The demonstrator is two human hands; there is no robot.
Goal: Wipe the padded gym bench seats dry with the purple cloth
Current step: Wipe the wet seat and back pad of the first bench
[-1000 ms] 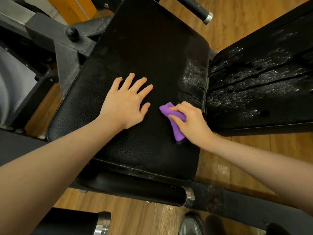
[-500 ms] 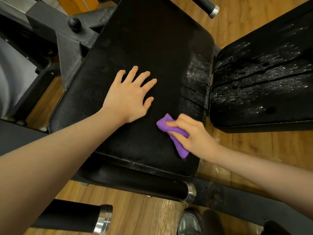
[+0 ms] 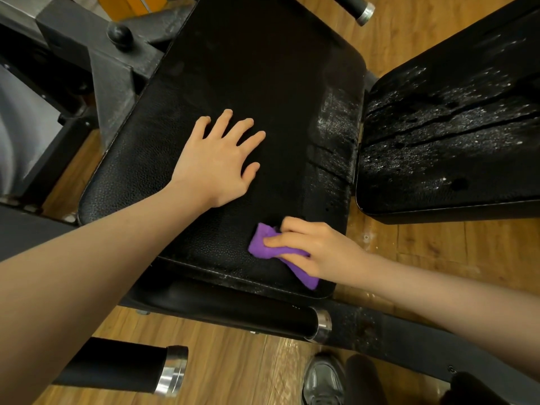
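Note:
A black padded seat (image 3: 257, 68) fills the middle of the view, with wet streaks along its right side. My left hand (image 3: 219, 162) lies flat on it with fingers spread. My right hand (image 3: 318, 252) grips the bunched purple cloth (image 3: 266, 244) and presses it onto the seat's near right corner. A second black pad (image 3: 455, 135) to the right is covered with water droplets.
Grey metal frame parts (image 3: 96, 62) with a round black knob (image 3: 119, 34) stand at the left. Black foam rollers with silver end caps (image 3: 172, 371) lie below the seat's front edge. A grey shoe (image 3: 323, 381) stands on the wooden floor (image 3: 233, 372).
My right hand has dragged the purple cloth toward me, from the seat's middle right down to its near right corner. My left hand has stayed flat on the seat.

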